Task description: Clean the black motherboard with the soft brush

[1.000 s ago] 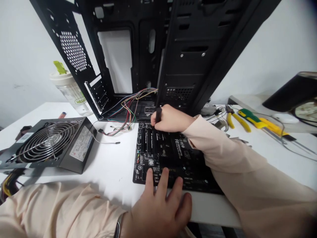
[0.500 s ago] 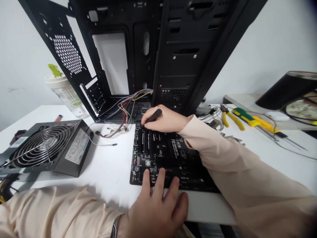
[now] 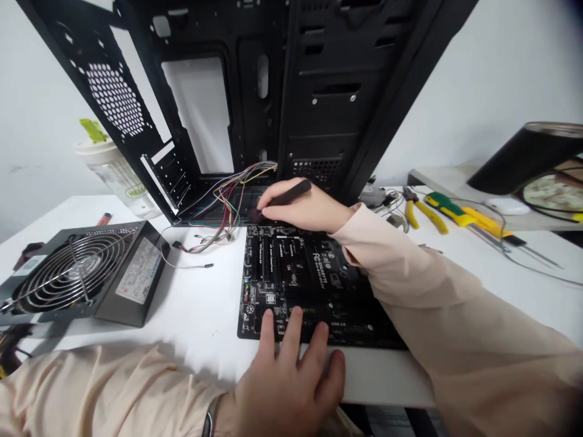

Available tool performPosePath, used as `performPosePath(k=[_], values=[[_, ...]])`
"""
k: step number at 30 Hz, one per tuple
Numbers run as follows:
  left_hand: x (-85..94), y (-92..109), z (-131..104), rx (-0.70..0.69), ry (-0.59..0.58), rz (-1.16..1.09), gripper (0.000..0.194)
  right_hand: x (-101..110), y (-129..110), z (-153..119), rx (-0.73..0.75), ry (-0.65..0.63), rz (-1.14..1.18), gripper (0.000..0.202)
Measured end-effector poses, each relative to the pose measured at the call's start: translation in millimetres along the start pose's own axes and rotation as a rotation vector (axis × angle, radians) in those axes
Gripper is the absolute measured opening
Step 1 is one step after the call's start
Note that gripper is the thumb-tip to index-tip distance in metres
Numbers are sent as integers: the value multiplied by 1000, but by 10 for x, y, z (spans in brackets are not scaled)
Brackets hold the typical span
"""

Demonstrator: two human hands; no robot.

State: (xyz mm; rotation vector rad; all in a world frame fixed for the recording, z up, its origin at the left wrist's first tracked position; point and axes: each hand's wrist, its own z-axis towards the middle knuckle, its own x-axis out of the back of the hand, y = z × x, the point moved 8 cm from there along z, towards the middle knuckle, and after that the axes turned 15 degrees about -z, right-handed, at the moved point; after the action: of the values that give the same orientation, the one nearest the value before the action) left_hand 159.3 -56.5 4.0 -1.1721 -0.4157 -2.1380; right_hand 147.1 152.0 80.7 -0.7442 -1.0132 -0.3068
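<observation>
A black motherboard (image 3: 314, 279) lies flat near the table's front edge. My left hand (image 3: 291, 376) rests with spread fingers, the fingertips on the board's near edge. Above the far edge of the board, my right hand (image 3: 300, 205) is closed around a small black brush (image 3: 294, 192). The brush's handle sticks up out of the grip, and its dark tip is blurred beyond the fingers. A bundle of thin coloured wires (image 3: 225, 194) hangs from the open computer case (image 3: 337, 130) just behind the board.
On the left sit a power supply (image 3: 113, 279) with a round fan grille and a clear bottle (image 3: 121, 176). To the right lie yellow-handled pliers (image 3: 423, 212), a green and yellow screwdriver (image 3: 449, 209) and a loose cable. A black cup (image 3: 523, 158) is on the raised shelf.
My right hand has lifted slightly off the board's far edge, and the brush handle has tilted over to the right. My left hand has stayed in place.
</observation>
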Motion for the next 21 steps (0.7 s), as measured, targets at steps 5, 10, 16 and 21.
performPosePath(k=[5,10,16,21], values=[[-7,4,-11,-8,-29,1,24,-133,36,-28,-31,-153,-85,14],[-32,5,-26,-3,-38,-1,22,-56,-31,-15,-24,-74,23,14],[-55,10,-40,-1,-42,4,21,-136,-6,-50,-66,-199,-78,15],[-26,1,-29,2,-6,9,22,-61,-59,-26,-33,-118,76,12]])
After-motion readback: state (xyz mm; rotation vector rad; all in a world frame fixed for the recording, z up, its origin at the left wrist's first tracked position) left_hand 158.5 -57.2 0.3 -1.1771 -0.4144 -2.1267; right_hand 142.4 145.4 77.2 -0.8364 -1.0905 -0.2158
